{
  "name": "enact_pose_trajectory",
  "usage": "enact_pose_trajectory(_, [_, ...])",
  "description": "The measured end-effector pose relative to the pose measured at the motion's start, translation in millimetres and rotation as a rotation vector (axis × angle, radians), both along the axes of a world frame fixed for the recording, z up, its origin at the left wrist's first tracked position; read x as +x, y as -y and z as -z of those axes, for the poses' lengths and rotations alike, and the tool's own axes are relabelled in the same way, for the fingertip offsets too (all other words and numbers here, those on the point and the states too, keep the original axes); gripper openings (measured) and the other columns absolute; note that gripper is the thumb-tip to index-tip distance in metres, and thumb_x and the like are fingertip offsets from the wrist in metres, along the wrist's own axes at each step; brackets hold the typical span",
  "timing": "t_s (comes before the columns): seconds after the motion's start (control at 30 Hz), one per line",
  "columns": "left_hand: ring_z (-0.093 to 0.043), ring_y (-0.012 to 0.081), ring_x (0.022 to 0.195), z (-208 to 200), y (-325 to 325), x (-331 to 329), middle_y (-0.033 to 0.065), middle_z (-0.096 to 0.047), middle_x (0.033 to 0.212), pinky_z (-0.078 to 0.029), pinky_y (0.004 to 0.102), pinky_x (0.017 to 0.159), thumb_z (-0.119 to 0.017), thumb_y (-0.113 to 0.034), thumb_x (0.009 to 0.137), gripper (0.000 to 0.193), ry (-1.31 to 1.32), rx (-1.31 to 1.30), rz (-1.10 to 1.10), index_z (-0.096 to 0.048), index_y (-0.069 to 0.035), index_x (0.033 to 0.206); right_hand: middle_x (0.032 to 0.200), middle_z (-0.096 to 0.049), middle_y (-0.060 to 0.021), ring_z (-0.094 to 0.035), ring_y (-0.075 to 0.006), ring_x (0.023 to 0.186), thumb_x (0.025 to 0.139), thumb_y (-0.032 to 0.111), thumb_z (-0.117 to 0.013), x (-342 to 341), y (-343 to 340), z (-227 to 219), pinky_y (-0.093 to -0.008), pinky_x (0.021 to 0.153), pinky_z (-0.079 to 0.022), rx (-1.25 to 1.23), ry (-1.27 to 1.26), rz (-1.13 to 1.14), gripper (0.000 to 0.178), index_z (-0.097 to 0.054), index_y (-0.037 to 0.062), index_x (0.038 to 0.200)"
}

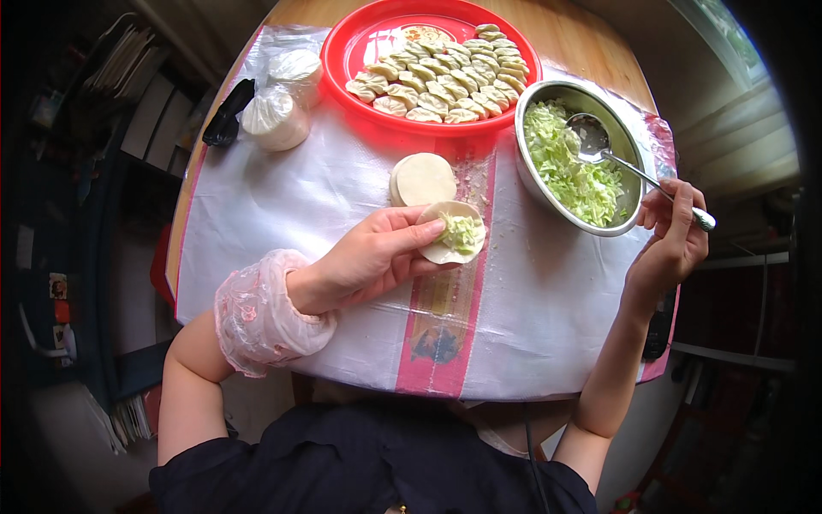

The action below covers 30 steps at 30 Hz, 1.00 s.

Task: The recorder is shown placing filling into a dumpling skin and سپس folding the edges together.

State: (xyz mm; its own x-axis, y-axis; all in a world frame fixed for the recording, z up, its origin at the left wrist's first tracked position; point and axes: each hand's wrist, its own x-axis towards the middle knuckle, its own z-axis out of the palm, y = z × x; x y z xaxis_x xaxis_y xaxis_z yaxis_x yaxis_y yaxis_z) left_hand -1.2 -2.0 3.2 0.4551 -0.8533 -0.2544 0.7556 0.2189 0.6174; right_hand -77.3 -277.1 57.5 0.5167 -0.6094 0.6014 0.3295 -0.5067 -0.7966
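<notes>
White dough, a round wrapper (447,252), is pinched at its left side by the left hand (372,257), thumb on top beside a mound of pale green filling (462,231) and fingers beneath. The right hand (672,224) is closed around the end of a metal spoon (625,163), whose head rests on shredded greens (556,163) in a steel bowl (625,124); the bowl's rim stands between that hand and the greens. This bowl sits toward the tabletop's (591,43) right edge, overlapping in view a red tray (341,60) of pleated dumplings (445,81) at the far edge. Near the far left corner stand two plastic-wrapped containers (276,122), with a black case (229,113) at the left edge. Just beyond the left fingers is a stack of wrappers (425,178), its near rim partly covered by them; whether they touch cannot be told. Within the left grip, the filled wrapper lies open and unfolded, raised over the middle of the tabletop, between the stack and the near edge, well apart from the right hand.
</notes>
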Motion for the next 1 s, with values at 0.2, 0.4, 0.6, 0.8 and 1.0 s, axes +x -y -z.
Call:
enact_pose_trajectory(0.2, [-0.059,0.0205,0.113,0.2,-3.0,2.5,0.0146,-0.057,0.126,-0.048,0.0309,0.100,-0.047,-0.016,0.100,0.039,-0.061,0.025,0.005,-0.044,0.006,0.132,0.064,-0.056,-0.0078,-0.044,-0.0077,0.052,0.099,0.016,-0.048,-4.2,-13.4,-2.0,-0.0208,0.048,-0.034,0.069,0.110,-0.151,0.026,-0.058,-0.0031,0.085])
enact_pose_trajectory(0.4, [-0.058,0.0226,0.115,0.5,-3.5,2.5,0.0172,-0.055,0.128,-0.047,0.0339,0.102,-0.044,-0.018,0.101,0.041,-0.086,-0.013,0.001,-0.042,0.007,0.133,0.063,-0.054,-0.0104,-0.045,-0.0111,0.051,0.098,0.014,-0.044,-11.1,-48.4,4.7,-0.0223,0.044,-0.030,0.043,0.091,-0.423,0.024,-0.052,-0.0013,0.081])
enact_pose_trajectory(0.6, [-0.056,0.0247,0.119,1.5,-4.4,3.1,0.0187,-0.053,0.131,-0.046,0.0368,0.103,-0.040,-0.017,0.101,0.041,-0.111,-0.080,-0.007,-0.039,0.008,0.134,0.064,-0.059,-0.0136,-0.055,-0.0202,0.051,0.094,0.013,-0.053,-16.6,-51.2,12.8,-0.0268,0.046,-0.042,-0.325,0.111,-0.613,0.021,-0.058,-0.0053,0.086])
enact_pose_trajectory(0.8, [-0.056,0.0251,0.118,0.6,-4.2,2.9,0.0189,-0.053,0.131,-0.047,0.0373,0.103,-0.041,-0.015,0.100,0.040,-0.112,-0.083,-0.002,-0.039,0.008,0.133,0.063,-0.057,-0.0115,-0.053,-0.0208,0.048,0.093,0.012,-0.054,-17.0,-55.9,3.0,-0.0292,0.042,-0.041,-0.547,0.188,-0.617,0.018,-0.057,-0.0054,0.088])
enact_pose_trajectory(1.0, [-0.056,0.0248,0.118,1.9,-3.9,2.3,0.0189,-0.054,0.130,-0.046,0.0372,0.103,-0.041,-0.014,0.099,0.040,-0.126,-0.086,-0.007,-0.039,0.009,0.133,0.064,-0.058,-0.0121,-0.053,-0.0202,0.048,0.095,0.012,-0.052,-18.3,-54.8,5.3,-0.0291,0.043,-0.041,-0.535,0.194,-0.586,0.019,-0.058,-0.0055,0.089])
